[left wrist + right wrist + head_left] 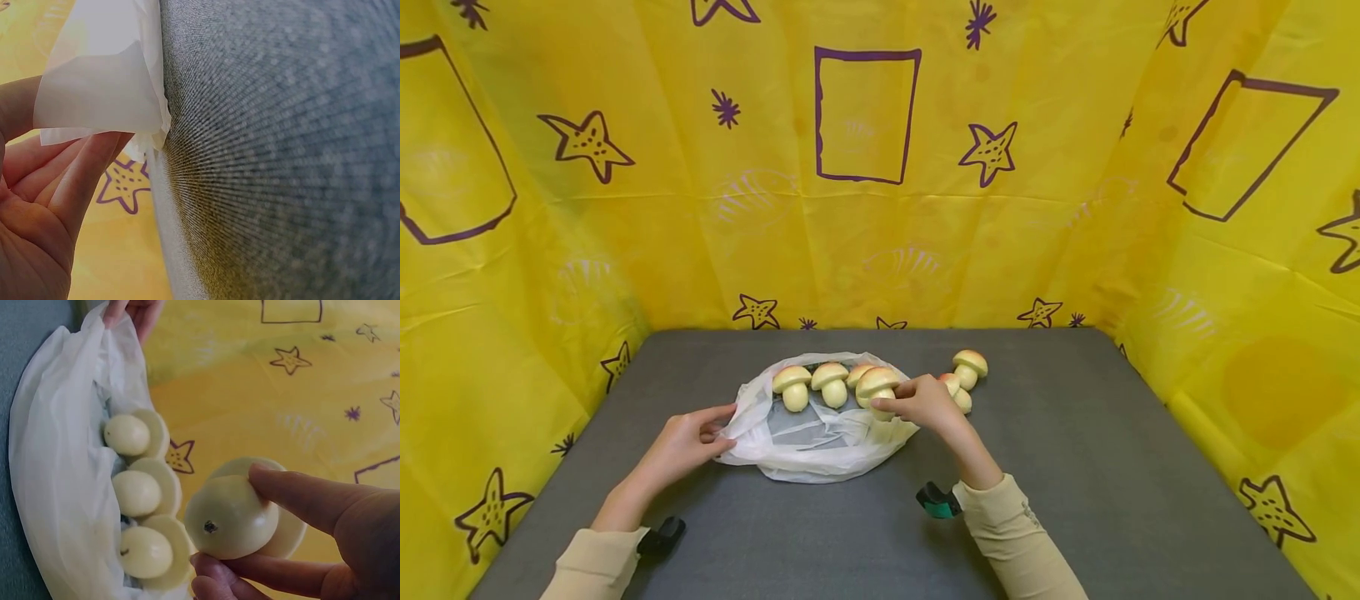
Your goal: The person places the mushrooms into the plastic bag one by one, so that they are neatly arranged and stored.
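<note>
A white translucent plastic bag (850,458) lies on the table with its mouth spread wide. Three toy mushrooms, with pale stems and yellow-orange caps, stand in a row along its far inner side: a left one (795,389), a middle one (831,385) and a right one (856,375), partly hidden. My left hand (688,442) holds the bag's left edge; film covers some fingertips in the left wrist view. Between thumb and fingers, my right hand (928,404) grips another mushroom (231,515) over the bag's right side, its stem end facing the right wrist camera.
Two more mushrooms, a rear one (970,367) and a front one (957,393), lie on the grey table (1075,467) just right of the bag, beyond my right hand. Yellow patterned cloth (865,250) hangs around the back and sides.
</note>
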### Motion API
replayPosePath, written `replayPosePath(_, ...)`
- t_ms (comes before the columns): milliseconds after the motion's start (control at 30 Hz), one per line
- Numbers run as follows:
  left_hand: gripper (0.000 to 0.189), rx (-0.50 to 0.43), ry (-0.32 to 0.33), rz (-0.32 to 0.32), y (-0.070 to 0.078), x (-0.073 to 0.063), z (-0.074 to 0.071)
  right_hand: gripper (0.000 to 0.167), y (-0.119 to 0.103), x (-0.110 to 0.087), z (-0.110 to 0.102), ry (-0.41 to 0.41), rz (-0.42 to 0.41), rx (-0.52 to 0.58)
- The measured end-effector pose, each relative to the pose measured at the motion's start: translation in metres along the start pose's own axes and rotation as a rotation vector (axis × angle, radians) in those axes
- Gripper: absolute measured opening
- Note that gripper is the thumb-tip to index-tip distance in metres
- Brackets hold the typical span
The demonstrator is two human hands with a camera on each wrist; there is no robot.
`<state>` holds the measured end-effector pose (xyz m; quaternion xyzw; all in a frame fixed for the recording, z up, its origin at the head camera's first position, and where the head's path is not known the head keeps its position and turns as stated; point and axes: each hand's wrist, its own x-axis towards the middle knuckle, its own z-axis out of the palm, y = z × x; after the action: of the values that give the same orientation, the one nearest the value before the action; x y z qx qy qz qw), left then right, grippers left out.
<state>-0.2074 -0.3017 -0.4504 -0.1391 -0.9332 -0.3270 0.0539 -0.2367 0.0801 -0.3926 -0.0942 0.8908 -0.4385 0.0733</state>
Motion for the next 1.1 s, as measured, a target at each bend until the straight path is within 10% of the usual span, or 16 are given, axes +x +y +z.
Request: replayPosePath(1100, 0.054, -0.018, -0.029, -0.004, -0.001, 0.0, -0.001, 0.043, -0.027, 0.021, 0.053, -0.083, -0.034, 0.012)
